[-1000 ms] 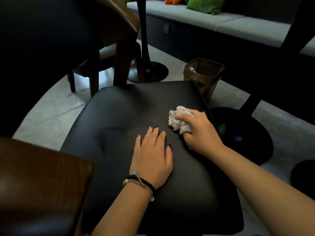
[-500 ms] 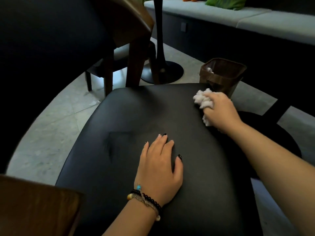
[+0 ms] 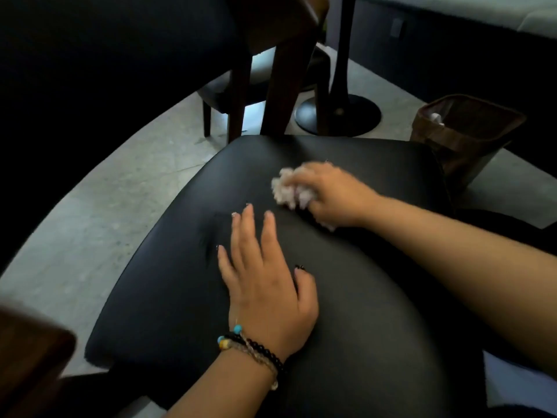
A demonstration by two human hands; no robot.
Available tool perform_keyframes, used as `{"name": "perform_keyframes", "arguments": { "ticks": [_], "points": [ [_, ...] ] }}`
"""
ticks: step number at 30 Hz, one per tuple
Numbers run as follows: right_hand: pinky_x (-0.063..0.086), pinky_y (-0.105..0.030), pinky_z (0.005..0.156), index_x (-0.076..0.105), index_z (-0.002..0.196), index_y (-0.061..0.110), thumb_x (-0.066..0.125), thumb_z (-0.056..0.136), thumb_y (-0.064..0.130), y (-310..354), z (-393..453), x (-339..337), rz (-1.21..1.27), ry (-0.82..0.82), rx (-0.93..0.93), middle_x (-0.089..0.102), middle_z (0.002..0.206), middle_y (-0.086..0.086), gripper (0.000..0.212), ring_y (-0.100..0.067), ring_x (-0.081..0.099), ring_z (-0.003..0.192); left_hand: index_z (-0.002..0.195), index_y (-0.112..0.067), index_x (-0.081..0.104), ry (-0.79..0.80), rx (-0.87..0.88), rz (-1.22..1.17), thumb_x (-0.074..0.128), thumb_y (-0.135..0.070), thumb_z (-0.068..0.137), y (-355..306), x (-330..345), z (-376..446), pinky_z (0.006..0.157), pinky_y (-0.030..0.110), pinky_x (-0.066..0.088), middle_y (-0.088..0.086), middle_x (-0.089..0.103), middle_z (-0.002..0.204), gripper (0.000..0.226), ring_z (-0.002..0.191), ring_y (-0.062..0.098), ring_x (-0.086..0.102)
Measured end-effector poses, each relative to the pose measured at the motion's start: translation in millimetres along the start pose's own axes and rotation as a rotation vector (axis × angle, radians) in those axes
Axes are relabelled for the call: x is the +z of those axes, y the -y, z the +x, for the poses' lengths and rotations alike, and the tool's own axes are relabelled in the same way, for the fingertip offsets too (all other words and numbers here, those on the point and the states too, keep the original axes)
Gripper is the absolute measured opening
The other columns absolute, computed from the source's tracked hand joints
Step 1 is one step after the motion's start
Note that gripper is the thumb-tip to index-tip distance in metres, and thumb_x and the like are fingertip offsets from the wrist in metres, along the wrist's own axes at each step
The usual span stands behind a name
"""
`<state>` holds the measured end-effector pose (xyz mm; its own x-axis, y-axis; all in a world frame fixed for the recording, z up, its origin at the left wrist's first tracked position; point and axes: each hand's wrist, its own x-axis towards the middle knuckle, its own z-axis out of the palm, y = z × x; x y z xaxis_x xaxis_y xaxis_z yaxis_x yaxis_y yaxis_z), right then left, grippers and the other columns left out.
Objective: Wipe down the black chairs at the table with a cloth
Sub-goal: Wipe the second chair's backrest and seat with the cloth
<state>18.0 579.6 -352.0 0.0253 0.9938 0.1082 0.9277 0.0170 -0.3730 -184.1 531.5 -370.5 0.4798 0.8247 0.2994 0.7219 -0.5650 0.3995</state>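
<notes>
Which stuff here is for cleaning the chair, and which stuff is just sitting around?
For the job:
black chair seat
crumpled cloth, gripped in the right hand
left hand, resting flat on the seat

Just sitting around:
brown waste bin on the floor
round table base
wooden chair legs beyond the seat

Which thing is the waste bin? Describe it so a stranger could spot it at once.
Start at the black chair seat filling the middle. Just past its far right corner, on the pale floor, stands the waste bin. It is the only brown, open-topped, tapering container; the black round table base to its left is flat.
</notes>
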Motion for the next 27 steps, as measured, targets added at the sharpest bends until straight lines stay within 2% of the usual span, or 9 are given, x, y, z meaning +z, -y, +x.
{"name": "perform_keyframes", "arguments": {
  "ticks": [4,8,10,13,18,20,22,25,27],
  "points": [
    [0.032,-0.039,0.108,0.058,0.132,0.022,0.056,0.081,0.008,-14.2,18.3,14.8,0.012,-0.128,0.083,0.052,0.134,-0.009,0.053,-0.033,0.046,0.123,0.154,-0.018,0.006,0.134,-0.030,0.137,0.029,-0.048,0.086,0.8,-5.3,1.1,0.115,0.056,-0.003,0.004,-0.005,0.162,0.078,0.149,0.022,-0.002],
    [0.028,-0.038,0.112,0.060,0.131,0.023,0.057,0.081,0.006,-12.9,18.9,10.1,0.052,-0.165,0.055,0.053,0.135,-0.008,0.053,-0.029,0.046,0.127,0.153,-0.034,0.008,0.337,0.236,0.322,0.005,-0.053,0.086,29.1,-23.8,-3.7,0.112,0.055,-0.020,-0.009,0.005,0.161,0.070,0.148,0.014,-0.012],
    [0.031,-0.027,0.108,0.064,0.126,0.025,0.058,0.079,0.001,-3.0,15.4,6.5,0.186,-0.141,0.037,0.058,0.132,-0.004,0.053,-0.021,0.049,0.127,0.149,-0.029,0.034,0.291,0.232,0.168,0.019,-0.046,0.088,37.0,-31.5,-9.5,0.120,0.051,0.001,-0.005,0.028,0.156,0.064,0.147,0.014,0.013],
    [0.035,-0.017,0.103,0.069,0.120,0.025,0.057,0.075,-0.005,28.1,5.8,7.8,0.403,-0.058,-0.061,0.064,0.128,0.000,0.055,-0.013,0.053,0.126,0.126,-0.011,0.063,0.152,0.310,-0.043,0.045,-0.027,0.084,36.9,-30.9,-11.6,0.108,0.040,0.037,0.004,0.059,0.132,0.048,0.126,0.018,0.050],
    [0.014,-0.032,0.115,0.066,0.124,0.028,0.055,0.077,0.002,94.8,39.9,42.5,0.204,0.199,-0.321,0.058,0.133,0.002,0.054,-0.019,0.046,0.131,0.114,-0.007,0.070,0.090,0.352,-0.086,0.049,-0.020,0.079,39.9,-25.9,-11.5,0.101,0.035,0.044,0.006,0.068,0.118,0.043,0.113,0.021,0.061],
    [0.026,-0.039,0.116,0.065,0.125,0.027,0.056,0.077,0.004,92.0,59.9,45.7,0.145,0.221,-0.343,0.059,0.132,0.002,0.053,-0.020,0.050,0.127,0.112,-0.008,0.072,0.067,0.354,-0.105,0.048,-0.019,0.078,40.4,-24.1,-13.1,0.103,0.033,0.043,0.005,0.067,0.121,0.043,0.118,0.018,0.059],
    [0.040,-0.037,0.105,0.063,0.128,0.029,0.057,0.079,0.008,71.6,80.2,37.7,0.079,0.202,-0.270,0.060,0.131,0.000,0.053,-0.022,0.053,0.122,0.111,-0.009,0.073,0.041,0.363,-0.137,0.048,-0.018,0.077,42.2,-21.8,-12.5,0.104,0.031,0.042,0.004,0.067,0.121,0.043,0.120,0.015,0.058],
    [0.043,-0.036,0.101,0.063,0.128,0.029,0.058,0.081,0.009,54.4,97.3,29.8,0.064,0.116,-0.150,0.059,0.132,-0.002,0.052,-0.023,0.053,0.123,0.109,-0.009,0.074,0.008,0.377,-0.150,0.049,-0.016,0.076,43.4,-19.6,-11.2,0.101,0.033,0.045,0.003,0.068,0.120,0.041,0.119,0.015,0.060],
    [0.043,-0.036,0.101,0.067,0.124,0.026,0.058,0.078,0.006,69.9,86.1,36.7,0.159,0.150,-0.252,0.061,0.130,-0.001,0.050,-0.022,0.055,0.120,0.108,-0.009,0.074,-0.007,0.393,-0.149,0.051,-0.016,0.075,44.2,-17.9,-11.9,0.098,0.035,0.048,0.003,0.068,0.119,0.041,0.116,0.015,0.061]
  ]
}}
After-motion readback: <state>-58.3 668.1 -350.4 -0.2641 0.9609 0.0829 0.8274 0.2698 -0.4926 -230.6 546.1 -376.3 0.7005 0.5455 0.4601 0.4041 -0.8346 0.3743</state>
